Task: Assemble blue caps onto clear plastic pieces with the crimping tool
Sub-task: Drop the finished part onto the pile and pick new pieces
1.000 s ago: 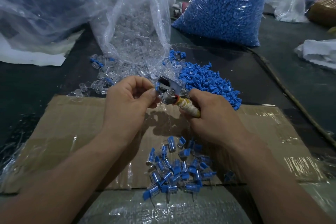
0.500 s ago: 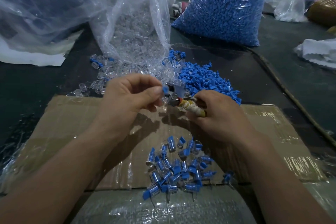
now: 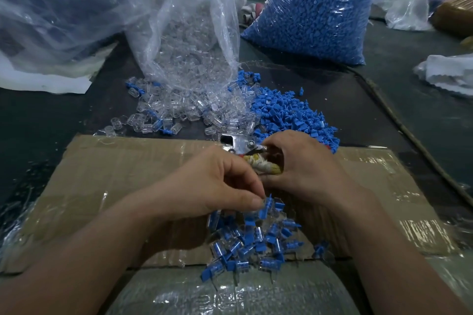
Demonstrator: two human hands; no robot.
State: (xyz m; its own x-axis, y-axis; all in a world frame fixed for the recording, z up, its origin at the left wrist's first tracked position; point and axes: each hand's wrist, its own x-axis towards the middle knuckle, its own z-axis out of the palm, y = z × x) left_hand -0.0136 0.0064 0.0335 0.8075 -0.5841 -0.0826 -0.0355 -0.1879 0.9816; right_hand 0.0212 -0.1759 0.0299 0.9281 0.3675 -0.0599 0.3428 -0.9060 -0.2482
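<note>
Operator: Drop-off under way. My left hand (image 3: 217, 186) has come down from the crimping tool (image 3: 240, 144) to the pile of finished pieces (image 3: 256, 240) on the near part of the cardboard (image 3: 128, 174).

Desk: Has it let go?

Operator: Not as far as I can see. Thumb and forefinger pinch a capped piece (image 3: 267, 206) right at the top of the pile.

Desk: And the tool?

Operator: My right hand (image 3: 302, 161) is clenched round its wrapped handle. It has sunk towards the cardboard's far edge, metal head pointing at the loose clear pieces (image 3: 179, 110). Whether the jaws hold anything, I cannot tell.

Desk: So one cycle is closing.

Operator: I judge so. Once this piece drops, it counts as done. Then I need a fresh clear piece and one of the blue caps (image 3: 289, 112), heaped just beyond the right hand. Both heaps lie near.

Desk: Far along?

Operator: Hardly. The loose heaps dwarf the finished pile.
</note>
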